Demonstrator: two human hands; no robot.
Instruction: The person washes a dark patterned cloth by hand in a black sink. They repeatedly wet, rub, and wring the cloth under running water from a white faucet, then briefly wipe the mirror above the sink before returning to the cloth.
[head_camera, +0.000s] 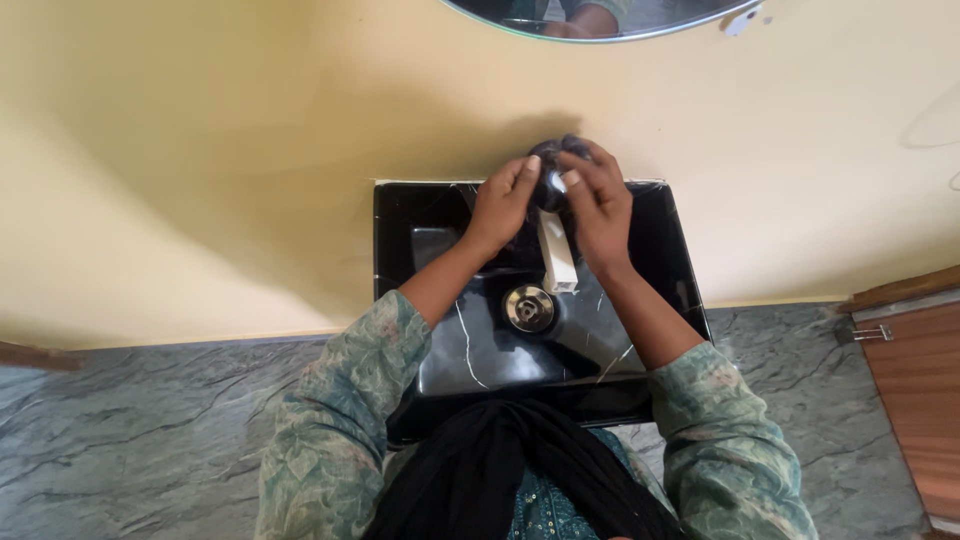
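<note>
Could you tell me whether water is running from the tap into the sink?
No, the white spout shows no stream, and the black sink around the metal drain looks dry.

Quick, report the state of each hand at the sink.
Left hand: curled against the dark rounded top of the white tap, touching it.
Right hand: fingers bent over the same top; firm grip cannot be told.
</note>
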